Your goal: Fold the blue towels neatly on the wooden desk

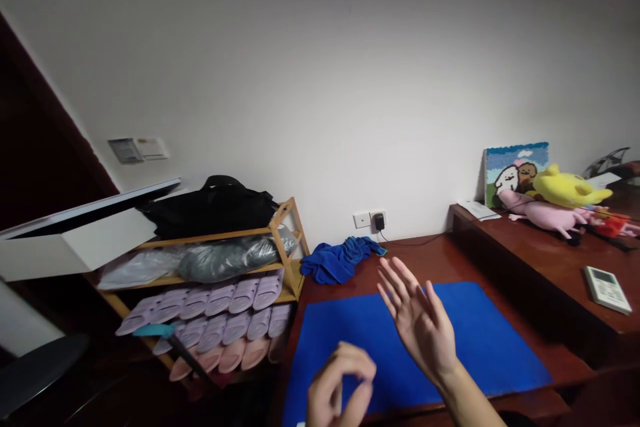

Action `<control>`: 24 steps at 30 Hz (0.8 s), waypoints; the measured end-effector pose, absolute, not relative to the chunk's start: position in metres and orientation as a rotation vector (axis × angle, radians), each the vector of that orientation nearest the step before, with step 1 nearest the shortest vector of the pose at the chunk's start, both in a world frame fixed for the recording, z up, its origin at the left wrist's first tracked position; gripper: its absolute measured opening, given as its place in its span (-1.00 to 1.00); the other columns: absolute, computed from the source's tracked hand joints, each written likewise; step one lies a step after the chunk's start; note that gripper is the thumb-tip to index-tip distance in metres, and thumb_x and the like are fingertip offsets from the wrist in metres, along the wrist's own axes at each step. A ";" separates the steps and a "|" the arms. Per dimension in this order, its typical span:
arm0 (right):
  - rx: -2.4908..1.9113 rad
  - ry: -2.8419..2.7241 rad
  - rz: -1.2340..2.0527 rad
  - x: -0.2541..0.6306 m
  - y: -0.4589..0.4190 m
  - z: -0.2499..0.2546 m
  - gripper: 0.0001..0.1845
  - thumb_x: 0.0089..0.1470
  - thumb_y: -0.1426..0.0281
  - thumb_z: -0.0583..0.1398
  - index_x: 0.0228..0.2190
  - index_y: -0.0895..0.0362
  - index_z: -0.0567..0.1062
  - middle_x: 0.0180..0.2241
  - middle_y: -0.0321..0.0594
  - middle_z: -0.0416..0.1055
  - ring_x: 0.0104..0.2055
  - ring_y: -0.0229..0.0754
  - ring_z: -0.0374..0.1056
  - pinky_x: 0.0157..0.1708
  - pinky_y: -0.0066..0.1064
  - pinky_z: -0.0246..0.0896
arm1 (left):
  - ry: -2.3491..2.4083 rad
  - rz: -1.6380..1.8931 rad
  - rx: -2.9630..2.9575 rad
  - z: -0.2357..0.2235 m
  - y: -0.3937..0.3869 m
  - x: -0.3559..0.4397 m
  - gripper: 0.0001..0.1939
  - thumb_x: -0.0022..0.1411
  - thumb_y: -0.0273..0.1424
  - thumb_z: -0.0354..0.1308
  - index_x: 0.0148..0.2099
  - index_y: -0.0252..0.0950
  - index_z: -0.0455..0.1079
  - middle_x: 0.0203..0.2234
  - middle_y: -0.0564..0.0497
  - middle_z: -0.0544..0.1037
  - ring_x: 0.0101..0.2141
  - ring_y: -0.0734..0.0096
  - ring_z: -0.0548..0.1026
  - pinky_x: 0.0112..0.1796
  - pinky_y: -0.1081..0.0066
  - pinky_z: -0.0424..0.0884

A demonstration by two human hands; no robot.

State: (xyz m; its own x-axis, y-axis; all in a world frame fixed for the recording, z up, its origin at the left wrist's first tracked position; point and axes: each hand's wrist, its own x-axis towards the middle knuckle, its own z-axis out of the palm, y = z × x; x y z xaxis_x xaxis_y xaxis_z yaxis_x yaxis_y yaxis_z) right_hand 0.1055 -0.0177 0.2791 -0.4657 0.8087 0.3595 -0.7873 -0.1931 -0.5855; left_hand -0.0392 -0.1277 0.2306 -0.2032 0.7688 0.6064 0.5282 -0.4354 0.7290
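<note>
My right hand (pixel 423 327) is raised above a blue mat (pixel 480 340), fingers stretched out and palm showing, holding nothing. To its left, my left hand (pixel 337 383) hovers near the mat's front left part. Its fingers are loosely curled, with a gap towards the thumb; it is a little blurred and I see no object in it. The two hands are apart. The mat lies flat on a reddish-brown desk (pixel 415 257). Behind it, against the wall, is a crumpled blue cloth (pixel 333 261).
A wooden rack (pixel 293 233) at left holds several lilac slippers (pixel 245 293), pink slippers (pixel 233 355) and a black bag (pixel 215 207). A white box (pixel 107 240) juts out there. On the raised right surface lie plush toys (pixel 565 187) and a white remote-like device (pixel 607 289).
</note>
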 end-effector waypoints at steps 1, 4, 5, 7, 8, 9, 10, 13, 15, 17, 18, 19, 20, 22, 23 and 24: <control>-0.044 -0.896 1.847 0.105 -0.019 0.277 -0.37 0.29 -0.12 0.09 0.23 -0.13 0.48 0.42 -0.29 0.25 0.54 -0.05 -0.09 0.54 0.08 -0.40 | 1.532 1.653 1.834 0.232 -0.127 -0.041 -0.69 0.41 -0.09 0.18 -0.26 -0.14 0.61 -0.40 -0.05 0.65 -0.34 0.21 0.60 -0.28 0.27 0.56; -0.107 -0.880 1.851 0.104 -0.016 0.266 -0.44 0.29 -0.06 0.17 0.21 -0.14 0.50 0.40 -0.31 0.29 0.53 -0.07 -0.06 0.54 0.04 -0.31 | 1.529 1.469 1.749 0.229 -0.124 -0.043 -0.73 0.36 -0.08 0.25 -0.23 -0.12 0.64 -0.43 -0.01 0.69 -0.36 0.24 0.62 -0.22 0.32 0.56; -0.140 -0.859 1.855 0.104 -0.013 0.260 -0.46 0.28 -0.04 0.19 0.18 -0.14 0.53 0.38 -0.30 0.32 0.53 -0.07 -0.03 0.53 0.03 -0.27 | 1.522 1.445 1.678 0.225 -0.123 -0.044 -0.68 0.36 -0.03 0.23 -0.26 -0.12 0.64 -0.48 0.00 0.68 -0.39 0.23 0.62 -0.22 0.32 0.56; -0.239 -0.825 1.831 0.103 -0.005 0.242 -0.51 0.24 0.00 0.26 0.12 -0.11 0.58 0.33 -0.25 0.39 0.49 -0.04 0.07 0.51 0.02 -0.17 | 1.504 1.458 1.518 0.213 -0.121 -0.047 -0.53 0.39 0.07 0.12 -0.32 -0.14 0.62 -0.58 0.00 0.65 -0.45 0.21 0.61 -0.22 0.28 0.57; -0.310 -0.840 1.799 0.102 -0.001 0.231 -0.53 0.19 0.03 0.32 0.08 -0.08 0.62 0.29 -0.21 0.44 0.45 -0.02 0.16 0.49 0.00 -0.09 | 1.500 1.471 1.458 0.206 -0.120 -0.051 -0.49 0.40 0.10 0.08 -0.32 -0.15 0.61 -0.59 0.00 0.64 -0.45 0.20 0.61 -0.21 0.27 0.57; -0.394 -0.885 1.756 0.101 0.004 0.218 -0.53 0.14 0.06 0.37 0.03 -0.04 0.64 0.23 -0.15 0.50 0.38 0.02 0.28 0.45 -0.01 0.03 | 1.508 1.483 1.419 0.198 -0.118 -0.057 -0.48 0.39 0.12 0.08 -0.31 -0.16 0.61 -0.57 -0.01 0.65 -0.43 0.19 0.62 -0.21 0.27 0.56; -0.479 -0.955 1.707 0.099 0.008 0.204 -0.52 0.09 0.06 0.42 -0.01 0.00 0.66 0.14 -0.09 0.58 0.26 0.05 0.42 0.37 -0.01 0.18 | 1.539 1.506 1.394 0.189 -0.116 -0.065 -0.49 0.36 0.14 0.11 -0.30 -0.16 0.60 -0.53 -0.02 0.67 -0.40 0.17 0.63 -0.20 0.27 0.56; -0.693 -1.238 1.569 0.088 0.020 0.153 -0.34 0.05 -0.14 0.37 -0.05 0.12 0.68 -0.29 -0.05 0.68 -0.26 0.03 0.61 -0.04 0.00 0.53 | 1.785 1.559 1.344 0.155 -0.102 -0.105 -0.47 0.24 0.21 0.20 -0.33 -0.16 0.54 -0.46 -0.01 0.67 -0.33 0.16 0.64 -0.21 0.32 0.54; -0.782 -1.474 1.463 0.075 0.027 0.120 -0.22 0.11 -0.26 0.22 -0.03 0.15 0.67 -0.38 -0.05 0.66 -0.35 0.05 0.59 -0.13 0.04 0.55 | 2.014 1.458 1.337 0.127 -0.090 -0.143 -0.38 0.29 0.27 0.06 -0.47 -0.15 0.44 -0.57 0.03 0.59 -0.44 0.24 0.59 -0.25 0.34 0.51; -0.842 -1.774 1.305 0.056 0.034 0.093 -0.22 0.23 -0.23 0.10 0.02 0.15 0.65 -0.18 0.05 0.69 -0.11 0.15 0.61 0.05 0.08 0.48 | 2.180 1.260 1.426 0.098 -0.074 -0.183 -0.36 0.34 0.24 -0.04 -0.47 -0.13 0.46 -0.54 0.01 0.61 -0.45 0.23 0.60 -0.24 0.31 0.53; -0.857 -1.933 1.214 0.044 0.038 0.083 -0.26 0.28 -0.16 0.06 0.07 0.15 0.63 -0.03 0.08 0.65 0.06 0.17 0.56 0.18 0.08 0.39 | 2.233 1.197 1.518 0.084 -0.065 -0.201 -0.41 0.37 0.18 -0.07 -0.40 -0.11 0.51 -0.44 -0.03 0.67 -0.34 0.18 0.64 -0.17 0.28 0.54; -0.866 -2.083 1.124 0.032 0.041 0.075 -0.31 0.33 -0.07 0.03 0.13 0.15 0.59 0.11 0.09 0.58 0.22 0.16 0.46 0.30 0.05 0.27 | 2.278 1.127 1.616 0.072 -0.055 -0.219 -0.46 0.40 0.10 -0.08 -0.31 -0.11 0.56 -0.32 -0.07 0.71 -0.22 0.13 0.66 -0.08 0.23 0.55; -0.873 -2.215 1.042 0.018 0.044 0.069 -0.34 0.35 0.02 0.01 0.20 0.17 0.54 0.23 0.08 0.49 0.33 0.14 0.34 0.38 0.02 0.15 | 2.323 1.056 1.706 0.060 -0.044 -0.234 -0.51 0.42 0.01 -0.09 -0.20 -0.12 0.60 -0.19 -0.10 0.72 -0.10 0.10 0.66 0.01 0.18 0.53; -0.886 -2.415 0.911 -0.010 0.051 0.061 -0.35 0.35 0.16 0.00 0.32 0.19 0.41 0.37 0.04 0.30 0.47 0.08 0.12 0.47 -0.02 -0.06 | 2.421 0.899 1.839 0.040 -0.023 -0.258 -0.54 0.42 -0.14 -0.10 0.01 -0.15 0.60 0.05 -0.14 0.67 0.11 0.06 0.58 0.17 0.09 0.46; -0.892 -2.481 0.864 -0.024 0.055 0.058 -0.33 0.34 0.20 0.00 0.36 0.19 0.34 0.42 0.02 0.22 0.50 0.07 0.04 0.49 -0.02 -0.14 | 2.467 0.811 1.882 0.031 -0.013 -0.267 -0.53 0.41 -0.18 -0.09 0.10 -0.17 0.58 0.15 -0.15 0.62 0.19 0.05 0.53 0.22 0.06 0.42; -0.895 -2.526 0.829 -0.036 0.058 0.055 -0.32 0.34 0.21 0.00 0.39 0.18 0.29 0.45 0.00 0.14 0.52 0.06 -0.03 0.50 -0.01 -0.19 | 2.506 0.724 1.912 0.022 -0.004 -0.275 -0.51 0.41 -0.21 -0.08 0.18 -0.19 0.54 0.23 -0.15 0.56 0.26 0.04 0.47 0.26 0.03 0.38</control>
